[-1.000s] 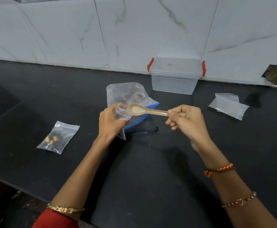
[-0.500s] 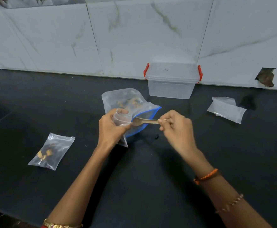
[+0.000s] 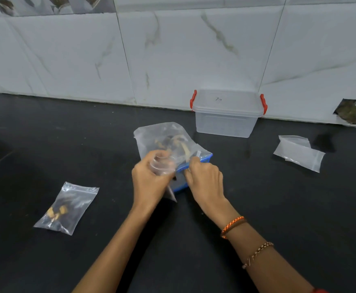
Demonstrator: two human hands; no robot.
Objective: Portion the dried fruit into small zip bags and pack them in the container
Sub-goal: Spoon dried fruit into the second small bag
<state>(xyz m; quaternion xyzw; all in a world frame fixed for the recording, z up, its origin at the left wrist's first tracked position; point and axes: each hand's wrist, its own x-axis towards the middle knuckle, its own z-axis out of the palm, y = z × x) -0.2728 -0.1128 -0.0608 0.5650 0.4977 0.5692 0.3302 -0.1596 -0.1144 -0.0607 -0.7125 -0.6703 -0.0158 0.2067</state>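
the fruit bag [image 3: 168, 142] lies mid-counter, spoon [image 3: 186, 152] dipped inside, gripped by the right hand [image 3: 204, 182]. the left hand [image 3: 149, 182] grasps a small bag [image 3: 162, 166]. a filled bag [image 3: 67, 208] lies left, the container [image 3: 225, 119] far right.

Container [image 3: 225, 119] behind fruit bag [image 3: 164, 140]

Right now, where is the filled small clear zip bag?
In the head view the filled small clear zip bag lies flat on the black countertop, apart from and left of the left hand.
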